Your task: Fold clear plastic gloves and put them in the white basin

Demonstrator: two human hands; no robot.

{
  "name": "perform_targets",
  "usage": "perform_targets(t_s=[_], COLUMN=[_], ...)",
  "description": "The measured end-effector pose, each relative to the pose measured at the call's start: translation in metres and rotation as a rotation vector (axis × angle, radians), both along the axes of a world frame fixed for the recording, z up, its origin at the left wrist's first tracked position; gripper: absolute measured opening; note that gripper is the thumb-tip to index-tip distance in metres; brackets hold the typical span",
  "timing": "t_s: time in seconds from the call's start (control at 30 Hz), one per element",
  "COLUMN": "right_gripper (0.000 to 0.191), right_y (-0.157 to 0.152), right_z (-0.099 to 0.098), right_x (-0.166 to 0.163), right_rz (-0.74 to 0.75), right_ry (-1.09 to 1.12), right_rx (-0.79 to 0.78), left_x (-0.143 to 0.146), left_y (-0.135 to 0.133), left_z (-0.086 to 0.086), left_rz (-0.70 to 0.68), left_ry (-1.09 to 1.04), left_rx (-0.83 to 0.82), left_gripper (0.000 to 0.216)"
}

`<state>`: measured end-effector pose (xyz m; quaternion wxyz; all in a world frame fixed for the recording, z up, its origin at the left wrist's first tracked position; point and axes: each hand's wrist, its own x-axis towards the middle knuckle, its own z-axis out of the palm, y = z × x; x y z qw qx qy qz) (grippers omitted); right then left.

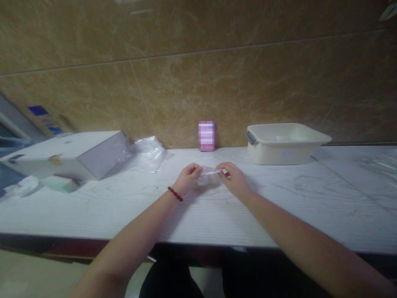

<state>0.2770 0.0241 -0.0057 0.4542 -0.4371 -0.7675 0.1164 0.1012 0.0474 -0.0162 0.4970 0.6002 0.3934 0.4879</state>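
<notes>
A small clear plastic bag (208, 176) is stretched between my two hands, a little above the white wood-grain table (217, 215). My left hand (187, 179), with a dark red bead bracelet (175, 194) at the wrist, pinches the bag's left end. At the other end, my right hand (234, 179) is closed on the bag's edge, with the fingers curled inward. Some thin whitish strip shows near the right fingertips; whether it is the bag's rim or something inside, I cannot tell.
A cream plastic basin (282, 154) with a grey handle stands back right. Several clear plastic bags (149, 154) lie beside a white box (89, 159) at the left. A blurred-out phone-like object (206, 135) leans on the tiled wall. A pale green-pink packet (60, 183) lies before the box.
</notes>
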Motion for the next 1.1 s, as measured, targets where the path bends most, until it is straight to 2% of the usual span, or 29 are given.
perform_targets(t_s=[0.1, 0.17, 0.27, 0.33, 0.47, 0.57, 0.63, 0.93, 1.1], right_gripper=[0.016, 0.018, 0.021, 0.023, 0.027, 0.031, 0.032, 0.026, 0.022], right_y=[0.002, 0.003, 0.004, 0.005, 0.006, 0.006, 0.007, 0.006, 0.007], right_z=[-0.002, -0.004, -0.005, -0.004, -0.004, -0.006, -0.008, -0.008, -0.009], right_x=[0.000, 0.000, 0.001, 0.002, 0.002, 0.002, 0.002, 0.002, 0.002], right_rz=[-0.076, -0.101, -0.093, -0.094, -0.105, -0.104, -0.080, -0.022, -0.019], right_ry=[0.038, 0.078, 0.133, 0.162, 0.181, 0.214, 0.254, 0.303, 0.260], right_rx=[-0.083, -0.125, -0.161, -0.171, -0.170, -0.192, -0.200, -0.100, -0.133], left_x=[-0.002, -0.003, -0.004, -0.005, -0.008, -0.009, -0.010, -0.014, -0.014], left_y=[0.000, 0.000, -0.002, -0.002, 0.002, 0.006, 0.007, 0.004, 0.004], left_z=[0.001, 0.003, 0.007, 0.009, 0.009, 0.009, 0.010, 0.015, 0.014], left_rz=[-0.079, -0.089, -0.030, 0.038, 0.142, 0.157, 0.155, 0.295, 0.285], left_ry=[-0.010, 0.083, 0.241, 0.266, 0.062, -0.168, -0.229, -0.025, -0.038], left_rx=[0.018, 0.081, 0.175, 0.158, 0.129, 0.071, 0.043, 0.010, -0.033], left_gripper=[0.033, 0.035, 0.026, 0.021, 0.020, 0.022, 0.023, 0.025, 0.029])
